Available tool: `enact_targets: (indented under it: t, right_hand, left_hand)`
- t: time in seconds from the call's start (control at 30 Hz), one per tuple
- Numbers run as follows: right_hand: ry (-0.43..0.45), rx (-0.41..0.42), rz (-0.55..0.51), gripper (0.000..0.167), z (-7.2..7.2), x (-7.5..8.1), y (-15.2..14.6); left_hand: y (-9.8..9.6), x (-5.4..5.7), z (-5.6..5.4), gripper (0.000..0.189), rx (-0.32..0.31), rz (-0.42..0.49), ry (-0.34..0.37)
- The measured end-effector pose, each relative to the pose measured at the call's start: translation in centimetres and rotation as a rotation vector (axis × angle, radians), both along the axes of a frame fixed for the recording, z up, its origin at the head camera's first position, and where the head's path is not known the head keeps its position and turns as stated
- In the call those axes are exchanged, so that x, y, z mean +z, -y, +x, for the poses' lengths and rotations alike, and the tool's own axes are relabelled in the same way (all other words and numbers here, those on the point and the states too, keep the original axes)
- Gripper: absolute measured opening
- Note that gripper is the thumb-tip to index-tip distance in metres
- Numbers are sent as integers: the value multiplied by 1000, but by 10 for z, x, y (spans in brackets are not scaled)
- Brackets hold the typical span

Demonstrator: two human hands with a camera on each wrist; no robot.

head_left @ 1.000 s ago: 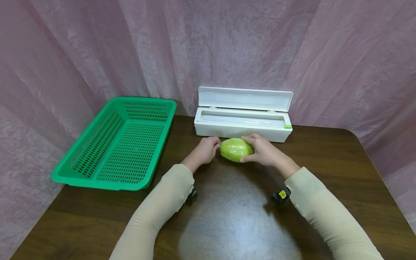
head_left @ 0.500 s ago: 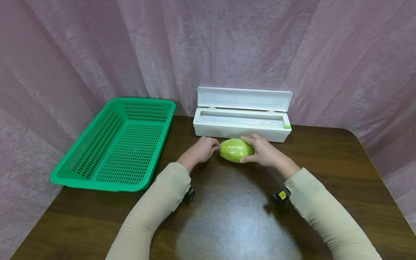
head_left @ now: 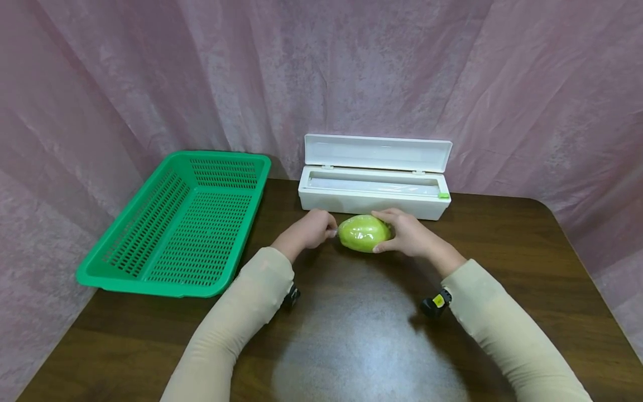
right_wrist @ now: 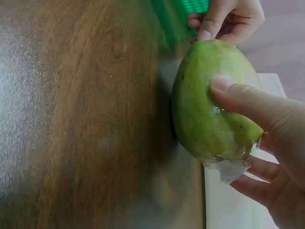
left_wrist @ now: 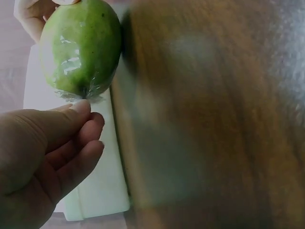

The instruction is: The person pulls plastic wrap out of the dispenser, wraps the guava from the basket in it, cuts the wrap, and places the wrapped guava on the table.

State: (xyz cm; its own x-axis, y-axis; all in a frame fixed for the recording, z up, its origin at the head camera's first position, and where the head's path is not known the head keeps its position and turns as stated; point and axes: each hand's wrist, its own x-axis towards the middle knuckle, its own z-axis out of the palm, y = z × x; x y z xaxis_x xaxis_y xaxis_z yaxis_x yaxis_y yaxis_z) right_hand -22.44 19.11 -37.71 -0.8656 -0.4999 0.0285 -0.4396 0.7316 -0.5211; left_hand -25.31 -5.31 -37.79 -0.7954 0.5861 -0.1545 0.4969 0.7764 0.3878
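Observation:
A green papaya (head_left: 364,233), wrapped in shiny cling film, lies sideways between the two hands just in front of a white box. My right hand (head_left: 408,233) grips its right end, the thumb across the near side in the right wrist view (right_wrist: 267,124). At that end a crumpled tuft of cling film (right_wrist: 231,169) sticks out. On the other side, my left hand (head_left: 313,228) pinches the gathered cling film (left_wrist: 85,94) at the papaya's left tip between thumb and forefinger; its other fingers curl loosely in the left wrist view (left_wrist: 52,148).
Behind the hands stands the white cling film box (head_left: 374,202), lid raised, with a film roll (head_left: 374,185) inside and a green slider (head_left: 444,195) at its right end. A green plastic basket (head_left: 246,234) stands on the left of the wooden table (head_left: 372,335). A pink curtain (head_left: 321,67) hangs behind.
The left hand has shifted slightly left, still at the film on the papaya's tip. The papaya and the right hand have hardly moved.

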Motion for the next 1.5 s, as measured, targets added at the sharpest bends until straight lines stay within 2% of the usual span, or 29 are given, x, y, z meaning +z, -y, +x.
enact_targets:
  t: [0.27, 0.5, 0.67, 0.73, 0.97, 1.07, 1.17, 1.33, 1.5]
  right_hand:
    - [-36, -1, -22, 85, 0, -2, 0]
    - [-30, -6, -38, 86, 0, -5, 1]
    - [-56, -4, -26, 86, 2, -5, -2]
    - [-61, 1, -24, 88, 3, -6, -4]
    - [11, 5, -39, 95, 8, -8, -12]
    - [1, -6, -36, 94, 10, -6, -18]
    - [-5, -26, -23, 94, 11, -3, -27]
    - [34, -54, -11, 95, 15, -3, -36]
    - [52, -82, -14, 90, 23, -7, -36]
  left_hand:
    - [-3, -8, 3, 13, 10, -32, -110]
    - [-2, -12, 7, 14, 36, -65, -140]
    - [0, -8, 9, 18, 43, -60, -161]
    - [0, -6, 10, 22, 52, -55, -152]
    - [2, -5, 10, 42, 116, -64, -99]
    - [3, -4, 10, 46, 124, -53, -82]
    - [5, -2, 10, 47, 128, -22, -72]
    - [9, 0, 13, 46, 139, 60, -58]
    - [8, -2, 15, 43, 129, 150, 8]
